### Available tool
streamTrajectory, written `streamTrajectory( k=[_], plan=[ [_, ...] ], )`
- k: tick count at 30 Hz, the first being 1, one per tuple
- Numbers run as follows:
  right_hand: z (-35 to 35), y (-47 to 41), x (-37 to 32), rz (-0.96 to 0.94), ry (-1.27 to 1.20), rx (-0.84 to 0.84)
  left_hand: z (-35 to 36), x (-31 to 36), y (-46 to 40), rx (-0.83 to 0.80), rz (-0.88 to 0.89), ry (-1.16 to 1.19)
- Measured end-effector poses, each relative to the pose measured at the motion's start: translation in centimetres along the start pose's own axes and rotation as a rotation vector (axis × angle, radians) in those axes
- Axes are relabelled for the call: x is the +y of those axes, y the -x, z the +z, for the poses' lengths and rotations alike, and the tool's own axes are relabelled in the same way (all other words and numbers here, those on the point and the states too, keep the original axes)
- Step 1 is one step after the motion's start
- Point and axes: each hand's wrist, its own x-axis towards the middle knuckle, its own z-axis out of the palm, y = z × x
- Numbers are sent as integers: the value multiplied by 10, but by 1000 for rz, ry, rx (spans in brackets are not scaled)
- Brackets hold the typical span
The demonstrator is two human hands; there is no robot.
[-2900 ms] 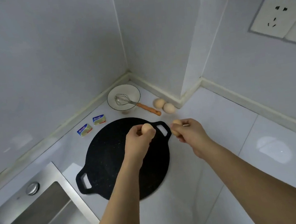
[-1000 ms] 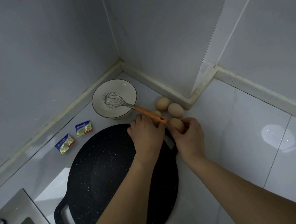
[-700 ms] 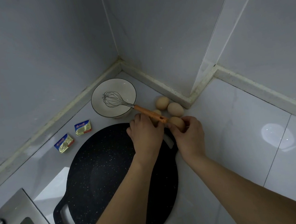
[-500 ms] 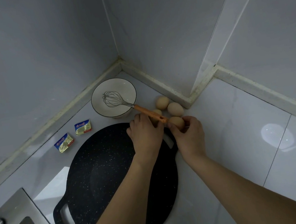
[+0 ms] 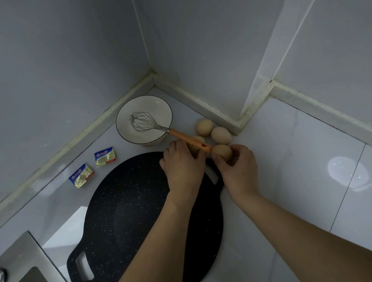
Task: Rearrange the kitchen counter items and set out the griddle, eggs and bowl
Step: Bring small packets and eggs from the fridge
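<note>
Beside the griddle [image 5: 129, 219], the right hand [image 5: 236, 169] pinches an egg [image 5: 222, 151]; the left hand [image 5: 183, 164] cups another. Released carelessly, either could roll and crack.

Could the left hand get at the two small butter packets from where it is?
Probably yes, once free: the butter packets lie uncovered left of the left hand, but it seems to hold an egg.

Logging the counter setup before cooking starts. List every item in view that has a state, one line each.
bowl: upright, holds only the whisk head.
whisk: leaning in bowl, orange handle sticking out over the rim.
griddle: flat on counter, nothing cooking.
butter packets: two, sealed, lying flat.
eggs by the wall: two, whole, resting.
left hand: over a third egg, grip unclear.
right hand: fingers on a fourth egg.
</note>
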Motion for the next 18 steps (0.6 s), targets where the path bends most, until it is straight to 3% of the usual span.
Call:
streamTrajectory(
  k=[18],
  plan=[
    [-8,10,-4,23,2,-12,-8,-5,8,-3,46,99]
  ],
)
